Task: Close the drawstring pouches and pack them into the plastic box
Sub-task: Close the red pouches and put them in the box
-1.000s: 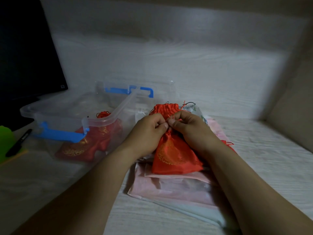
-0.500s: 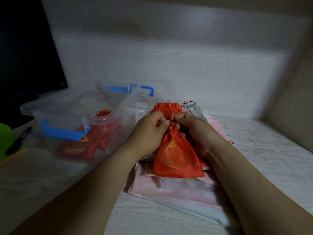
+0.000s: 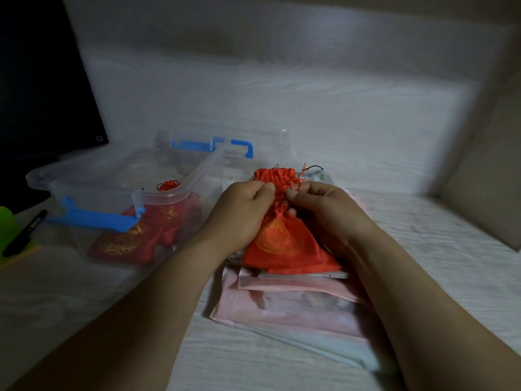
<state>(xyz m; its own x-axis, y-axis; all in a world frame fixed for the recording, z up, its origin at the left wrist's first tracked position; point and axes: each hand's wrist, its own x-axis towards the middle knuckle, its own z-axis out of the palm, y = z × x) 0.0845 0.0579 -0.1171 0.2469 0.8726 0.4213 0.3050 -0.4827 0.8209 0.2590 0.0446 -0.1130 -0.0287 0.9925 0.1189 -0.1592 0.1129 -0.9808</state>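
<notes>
A red drawstring pouch with gold embroidery stands tilted on a stack of pale pink pouches. Its neck is gathered between both hands. My left hand pinches the neck from the left, and my right hand pinches the red cord at the right. The ruffled top sticks up above my fingers. To the left sits the clear plastic box with blue latches, holding two red pouches with their tops drawn together.
The box's clear lid with a blue handle leans behind the box. A dark monitor stands at the far left, with a black pen and a green object below it. A wall runs behind, a side panel at right.
The pouch's neck has cinched tighter and its body has lifted more upright. Both hands have shifted slightly up along the neck, staying together.
</notes>
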